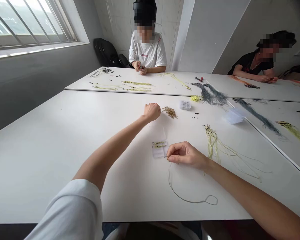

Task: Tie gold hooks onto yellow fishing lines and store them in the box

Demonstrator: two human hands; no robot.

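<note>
My right hand [182, 153] pinches a small fish hook [166, 157] between thumb and fingertips. A thin pale line [181, 197] runs down from those fingertips and ends in a loop on the table. Just left of this hand lies an open clear plastic box [158, 153], with a few yellow-green line bundles [159, 144] in its upper slots. My left hand [152, 112] is stretched forward with curled fingers, beside a pile of small gold-coloured metal pieces [170, 112]. Its fingertips are hidden, so anything in them cannot be seen.
A closed clear box [185, 105] stands beyond the pile, and another [234, 115] lies to the right. Yellow-green hooked lines [211, 140] spread right of my hand. Grey strands [210, 93] lie farther back. Two people [148, 50] [261, 63] work at the far tables.
</note>
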